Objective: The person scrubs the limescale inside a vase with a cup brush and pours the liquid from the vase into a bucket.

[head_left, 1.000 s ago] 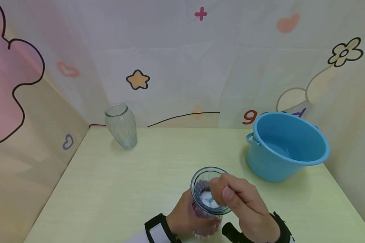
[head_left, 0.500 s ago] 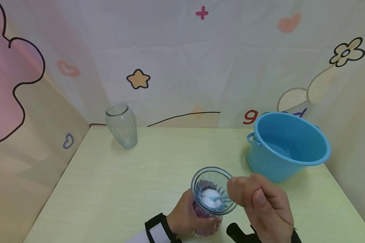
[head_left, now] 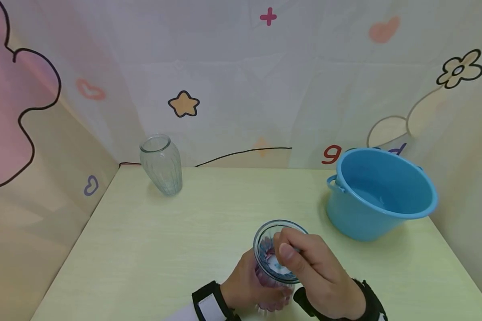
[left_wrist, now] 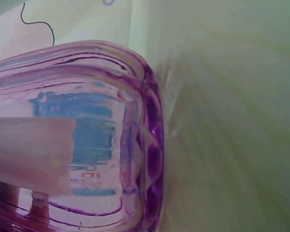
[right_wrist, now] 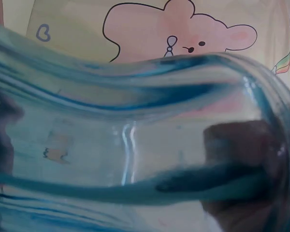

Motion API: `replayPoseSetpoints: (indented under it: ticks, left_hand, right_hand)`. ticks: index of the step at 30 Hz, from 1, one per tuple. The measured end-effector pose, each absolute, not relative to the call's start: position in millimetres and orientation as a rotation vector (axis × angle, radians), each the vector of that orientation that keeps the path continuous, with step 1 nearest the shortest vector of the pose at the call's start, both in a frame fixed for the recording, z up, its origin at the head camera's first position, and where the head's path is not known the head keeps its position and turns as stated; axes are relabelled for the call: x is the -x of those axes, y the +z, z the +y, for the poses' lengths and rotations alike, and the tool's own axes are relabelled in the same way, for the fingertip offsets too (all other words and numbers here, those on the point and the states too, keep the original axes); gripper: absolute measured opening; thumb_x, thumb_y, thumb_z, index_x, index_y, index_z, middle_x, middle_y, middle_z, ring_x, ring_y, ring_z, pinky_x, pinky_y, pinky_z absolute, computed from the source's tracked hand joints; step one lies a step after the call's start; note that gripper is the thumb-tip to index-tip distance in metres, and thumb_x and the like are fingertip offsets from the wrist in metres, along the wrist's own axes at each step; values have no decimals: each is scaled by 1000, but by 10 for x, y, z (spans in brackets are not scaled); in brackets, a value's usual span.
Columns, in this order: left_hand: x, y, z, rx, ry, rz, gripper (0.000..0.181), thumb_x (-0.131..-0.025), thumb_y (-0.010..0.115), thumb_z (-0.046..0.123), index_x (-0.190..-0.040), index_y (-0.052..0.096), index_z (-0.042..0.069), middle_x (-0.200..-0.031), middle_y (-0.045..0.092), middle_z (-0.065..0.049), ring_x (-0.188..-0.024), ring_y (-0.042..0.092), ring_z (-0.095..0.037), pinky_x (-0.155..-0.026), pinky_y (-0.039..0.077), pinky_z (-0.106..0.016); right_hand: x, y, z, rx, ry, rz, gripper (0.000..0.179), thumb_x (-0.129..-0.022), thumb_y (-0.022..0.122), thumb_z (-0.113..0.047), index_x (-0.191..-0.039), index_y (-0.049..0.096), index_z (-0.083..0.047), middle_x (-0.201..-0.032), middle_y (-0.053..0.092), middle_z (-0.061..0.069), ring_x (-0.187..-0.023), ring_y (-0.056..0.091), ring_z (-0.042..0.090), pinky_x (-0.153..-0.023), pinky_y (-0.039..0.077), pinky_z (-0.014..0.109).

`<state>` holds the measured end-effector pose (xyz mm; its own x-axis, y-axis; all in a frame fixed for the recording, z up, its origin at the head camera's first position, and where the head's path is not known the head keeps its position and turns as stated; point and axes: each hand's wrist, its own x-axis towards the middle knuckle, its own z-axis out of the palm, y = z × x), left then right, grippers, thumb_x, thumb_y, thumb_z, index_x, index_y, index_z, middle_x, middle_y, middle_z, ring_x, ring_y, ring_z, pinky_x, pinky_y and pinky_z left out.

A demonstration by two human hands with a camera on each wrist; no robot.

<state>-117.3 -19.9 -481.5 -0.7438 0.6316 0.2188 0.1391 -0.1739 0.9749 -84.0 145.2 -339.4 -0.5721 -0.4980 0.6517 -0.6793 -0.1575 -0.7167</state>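
Observation:
A ribbed glass vase with a purple-blue tint stands at the near middle in the head view, its mouth tipped toward the camera. My left hand wraps around its lower body. Curled over the mouth, my right hand grips the handle of a cup brush, whose white head shows inside the glass; the fist hides the handle. The left wrist view has the purple glass base close up, with blue tint seen through it. Bluish glass fills much of the right wrist view.
A second, clear glass vase stands at the back left of the pale table. Toward the back right is a blue bucket. Printed cloth hangs behind and along the sides.
My right hand swung right, exposing the brush's light blue handle half a second ago, then came back left over the vase mouth. The left hand and vase have stayed in place.

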Motion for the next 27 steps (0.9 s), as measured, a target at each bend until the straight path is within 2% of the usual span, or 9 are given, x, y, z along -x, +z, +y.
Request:
replayPoseSetpoints:
  ticks: [4, 11, 20, 27]
  left_hand:
    - [1172, -4816, -204, -884, 1982, 1754, 67, -82, 84, 15, -139, 51, 24, -125, 70, -7, -111, 68, -16, -104, 56, -32]
    - [1169, -4814, -196, -901, 1995, 1775, 63, -81, 86, 15, -135, 55, 25, -117, 74, -4, -102, 71, -14, -97, 59, -33]
    - [1173, -4828, -186, -976, 2006, 1796, 65, -83, 84, 15, -139, 52, 25, -116, 73, -8, -98, 71, -12, -91, 62, -35]
    - [1172, -4833, -176, -964, 2012, 1797, 68, -82, 84, 15, -141, 51, 25, -119, 72, -6, -103, 70, -13, -98, 59, -35]
  right_hand:
    - [830, -3354, 1447, -1322, 1817, -2020, 29, -101, 31, 18, -91, 48, -4, -76, 38, 3, -71, 43, 16, -58, 38, 34]
    - [775, -3290, 1431, -1160, 1662, -2278, 29, -103, 38, 12, -93, 53, -11, -74, 41, -2, -70, 47, 10, -57, 42, 27]
    - [788, -3304, 1418, -1160, 1630, -2375, 28, -106, 40, 6, -93, 54, -15, -72, 44, -1, -69, 50, 5, -55, 41, 19]
    - [776, -3305, 1423, -1152, 1702, -2330, 31, -103, 43, 8, -86, 55, -15, -71, 46, -1, -69, 51, 9, -53, 43, 22]
